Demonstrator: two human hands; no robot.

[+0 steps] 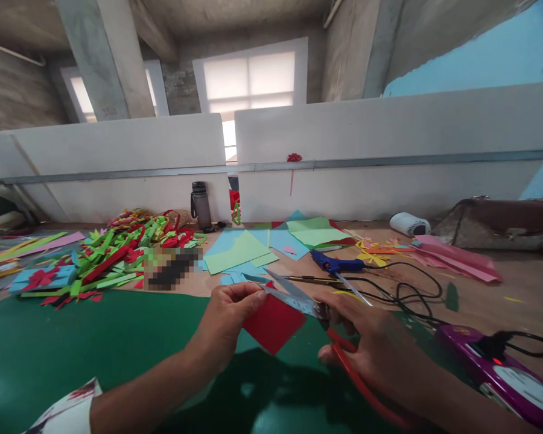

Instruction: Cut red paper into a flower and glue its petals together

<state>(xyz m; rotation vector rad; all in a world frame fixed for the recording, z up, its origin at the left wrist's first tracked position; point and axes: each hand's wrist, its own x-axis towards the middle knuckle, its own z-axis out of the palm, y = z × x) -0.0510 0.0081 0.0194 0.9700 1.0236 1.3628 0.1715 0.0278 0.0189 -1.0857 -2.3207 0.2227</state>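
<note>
A square of red paper (276, 322) hangs from my left hand (226, 316), pinched near its top corner between thumb and fingers. My right hand (366, 337) grips a pair of scissors (310, 306) with red handles. The scissor blades are parted and point left, lying across the upper part of the red paper close to my left fingertips. Whether the blades are cutting at this instant I cannot tell. Both hands are above a green mat (163, 343). Just behind them lie sheets of light green paper (238, 253) and blue paper (217, 241).
A heap of green and red paper strips (117, 247) lies left, with a grey bottle (201, 208) behind. A blue glue gun (335, 263) trails its black cord (402, 289) to the right. A purple power strip (502, 367) sits front right, a handbag (502, 223) at the back.
</note>
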